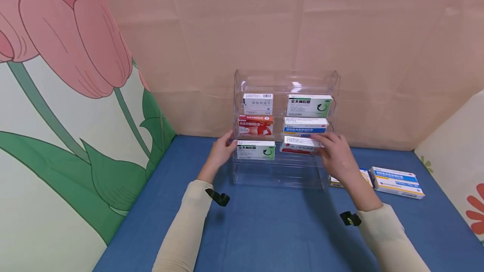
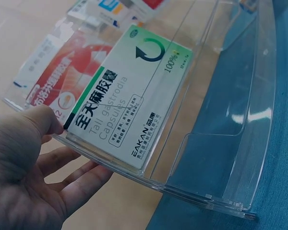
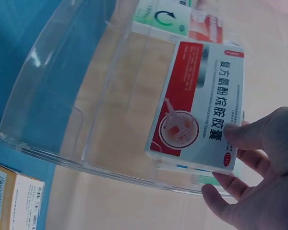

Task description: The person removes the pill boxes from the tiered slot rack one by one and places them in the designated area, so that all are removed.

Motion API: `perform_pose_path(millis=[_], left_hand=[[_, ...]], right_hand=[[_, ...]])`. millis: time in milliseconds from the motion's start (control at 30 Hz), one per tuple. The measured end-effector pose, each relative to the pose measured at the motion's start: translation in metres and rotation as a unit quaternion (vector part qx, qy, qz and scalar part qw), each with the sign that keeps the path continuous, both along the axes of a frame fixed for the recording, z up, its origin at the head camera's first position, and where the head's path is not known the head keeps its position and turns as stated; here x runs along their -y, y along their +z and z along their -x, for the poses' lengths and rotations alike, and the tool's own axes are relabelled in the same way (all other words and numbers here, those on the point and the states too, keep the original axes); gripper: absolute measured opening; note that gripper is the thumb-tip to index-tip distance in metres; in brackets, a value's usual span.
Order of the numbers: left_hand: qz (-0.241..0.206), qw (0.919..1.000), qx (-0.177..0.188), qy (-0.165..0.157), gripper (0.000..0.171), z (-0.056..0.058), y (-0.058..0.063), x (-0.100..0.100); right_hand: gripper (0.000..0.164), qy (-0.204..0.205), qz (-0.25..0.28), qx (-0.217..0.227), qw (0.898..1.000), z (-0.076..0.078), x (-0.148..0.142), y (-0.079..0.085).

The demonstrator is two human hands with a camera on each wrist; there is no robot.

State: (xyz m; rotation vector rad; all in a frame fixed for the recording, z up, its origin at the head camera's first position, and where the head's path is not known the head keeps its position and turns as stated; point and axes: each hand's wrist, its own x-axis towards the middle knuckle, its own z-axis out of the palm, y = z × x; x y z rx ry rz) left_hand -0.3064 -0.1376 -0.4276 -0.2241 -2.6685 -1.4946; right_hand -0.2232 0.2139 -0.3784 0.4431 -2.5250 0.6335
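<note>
A clear tiered display rack (image 1: 280, 175) stands on the table with medicine boxes on its tiers. At its left side, my left hand (image 1: 221, 152) grips the edge, thumb in front beside a green-and-white medicine box (image 2: 129, 96) and fingers behind the side panel. My right hand (image 1: 340, 158) pinches a red-and-white medicine box (image 3: 201, 105) by its right end. That box is tilted, at the tier level with the green-and-white one. Above it sits a blue-and-white box (image 1: 305, 125); a red box (image 1: 255, 126) is on the same tier to the left.
The top filled tier has a white box (image 1: 258, 104) and another green-and-white box (image 1: 309, 105). Right of the rack, a blue, white and orange box (image 1: 397, 182) lies on the blue tablecloth (image 1: 264, 230), with a partly hidden yellowish box (image 3: 14, 199) beside it. A pink backdrop (image 1: 264, 24) hangs behind.
</note>
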Motion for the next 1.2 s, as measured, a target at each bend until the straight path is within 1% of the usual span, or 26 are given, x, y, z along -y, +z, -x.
perform_pose_path(millis=[100, 200, 267, 433, 600, 867, 1067, 1200], left_hand=[[0.005, 1.0000, -0.003, 0.001, 0.059, 0.001, 0.000, 0.000], [0.008, 0.9999, -0.008, 0.002, 0.059, 0.001, 0.000, 0.000], [0.009, 0.9999, -0.009, 0.003, 0.059, 0.002, -0.001, 0.000], [0.012, 0.9998, -0.014, 0.001, 0.058, 0.002, -0.002, 0.001], [0.011, 0.9999, -0.008, 0.002, 0.058, 0.001, -0.002, 0.001], [0.008, 1.0000, 0.004, 0.003, 0.059, 0.002, -0.002, 0.002], [0.009, 0.9999, -0.008, 0.001, 0.058, 0.002, -0.002, 0.002], [0.009, 0.9998, -0.015, -0.002, 0.058, 0.003, -0.001, 0.001]], right_hand=[[0.047, 0.018, 0.010, -0.028, 0.999, -0.002, -0.004, 0.002], [0.045, 0.028, 0.020, -0.046, 0.998, -0.006, -0.007, 0.004], [0.044, 0.033, 0.030, -0.050, 0.998, -0.009, -0.009, 0.006], [0.044, 0.030, 0.045, -0.043, 0.998, -0.019, -0.015, 0.010], [0.047, 0.031, 0.042, -0.017, 0.998, -0.025, -0.024, 0.007], [0.043, 0.053, 0.028, 0.058, 0.996, -0.032, -0.046, 0.002], [0.041, 0.059, 0.001, 0.097, 0.994, -0.038, -0.061, -0.002], [0.039, 0.065, -0.011, 0.111, 0.992, -0.041, -0.070, -0.007]])
